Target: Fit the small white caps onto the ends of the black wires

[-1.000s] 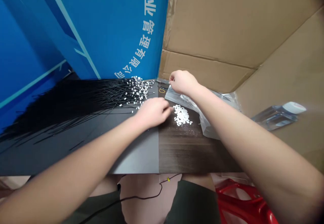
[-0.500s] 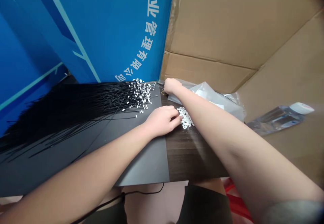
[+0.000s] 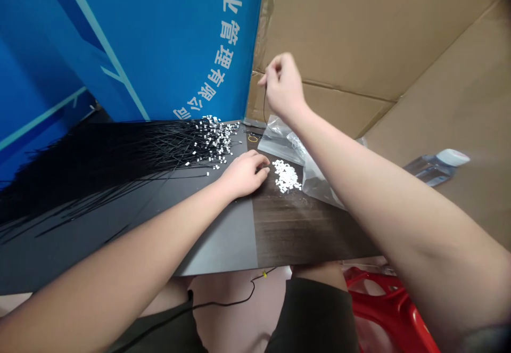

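Note:
My right hand [image 3: 282, 85] is raised above the back of the table, its fingers pinched on a thin black strand [image 3: 264, 105] that hangs down from them. My left hand [image 3: 244, 172] rests on the table with curled fingers, its fingertips beside a small heap of white pieces [image 3: 286, 175]; whether it holds one I cannot make out. A wide spread of black strands [image 3: 99, 158] with white pieces on their ends [image 3: 211, 140] lies to the left. A clear plastic bag [image 3: 295, 150] lies under my right forearm.
A blue printed panel [image 3: 159, 39] stands behind the table on the left, cardboard sheets [image 3: 359, 28] behind and right. A plastic water bottle [image 3: 437, 165] lies at the right. A small yellow ring [image 3: 253, 138] lies near the bag. A red stool [image 3: 383, 305] and a black cable [image 3: 223, 302] show below the table edge.
My right hand has risen from the table's back corner, lifting a black strand with it. My left hand has stayed by the white heap.

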### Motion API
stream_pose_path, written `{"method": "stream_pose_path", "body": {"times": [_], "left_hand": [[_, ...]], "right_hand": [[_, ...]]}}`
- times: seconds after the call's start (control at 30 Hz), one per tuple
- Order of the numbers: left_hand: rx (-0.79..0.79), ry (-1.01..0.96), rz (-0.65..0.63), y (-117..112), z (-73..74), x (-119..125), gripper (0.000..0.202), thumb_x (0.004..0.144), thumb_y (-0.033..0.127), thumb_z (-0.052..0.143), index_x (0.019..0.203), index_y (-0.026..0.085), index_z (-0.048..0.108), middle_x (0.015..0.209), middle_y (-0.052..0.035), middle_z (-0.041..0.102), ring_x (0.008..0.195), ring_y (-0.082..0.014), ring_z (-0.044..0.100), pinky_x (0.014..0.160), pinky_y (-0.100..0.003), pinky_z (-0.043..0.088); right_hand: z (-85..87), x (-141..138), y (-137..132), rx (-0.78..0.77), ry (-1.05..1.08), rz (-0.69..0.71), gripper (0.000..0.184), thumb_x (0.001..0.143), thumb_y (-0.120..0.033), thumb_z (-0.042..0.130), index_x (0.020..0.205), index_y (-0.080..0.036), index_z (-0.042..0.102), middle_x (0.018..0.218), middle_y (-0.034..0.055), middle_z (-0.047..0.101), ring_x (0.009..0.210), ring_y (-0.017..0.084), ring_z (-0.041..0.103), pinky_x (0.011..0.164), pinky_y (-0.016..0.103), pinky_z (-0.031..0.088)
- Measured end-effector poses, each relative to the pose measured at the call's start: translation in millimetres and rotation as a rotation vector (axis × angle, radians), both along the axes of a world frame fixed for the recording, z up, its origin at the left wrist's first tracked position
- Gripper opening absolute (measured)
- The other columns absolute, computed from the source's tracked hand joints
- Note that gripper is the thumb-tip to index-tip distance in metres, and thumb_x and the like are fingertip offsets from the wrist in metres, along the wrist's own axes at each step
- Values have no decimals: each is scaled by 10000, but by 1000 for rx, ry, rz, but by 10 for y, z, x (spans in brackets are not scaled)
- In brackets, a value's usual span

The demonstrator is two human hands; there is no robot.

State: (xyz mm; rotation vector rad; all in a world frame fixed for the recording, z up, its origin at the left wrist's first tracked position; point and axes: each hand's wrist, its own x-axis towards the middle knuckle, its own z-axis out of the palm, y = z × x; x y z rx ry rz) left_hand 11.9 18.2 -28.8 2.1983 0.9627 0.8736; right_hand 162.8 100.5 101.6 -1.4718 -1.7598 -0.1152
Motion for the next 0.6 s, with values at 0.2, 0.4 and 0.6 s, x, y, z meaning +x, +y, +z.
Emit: {"method": "stream_pose_path", "body": {"times": [0.2, 0.4, 0.6], "left_hand": [[-99, -312, 327, 216, 58, -134, 238, 879, 247, 534, 1031, 186, 706, 927, -40, 697, 793, -168, 606, 753, -316, 481], [-365, -488, 392, 284, 183, -287, 129, 736, 157, 618, 844, 177, 687, 674, 15, 561, 578, -111, 431, 582, -283, 324], [-171, 11, -18, -43, 184, -65, 229, 870, 378, 711, 997, 190, 742, 875, -26, 685, 749, -163, 557, 734, -329, 451]], "right_hand": [[905, 208, -1047, 214, 674, 341, 259, 1003, -111, 364, 795, -255, 415, 695, -68, 657, 710, 90, 676, 592, 337, 404], [852, 548, -1638, -426, 1134, 841, 527, 1133, -203, 240, 716, -183, 561, 633, -124, 550, 540, -19, 510, 497, 156, 423], [-1, 589, -1444, -612, 1355, 1061, 248, 1123, -228, 402, 898, -227, 508, 620, -108, 442, 451, 43, 398, 407, 156, 365]]}}
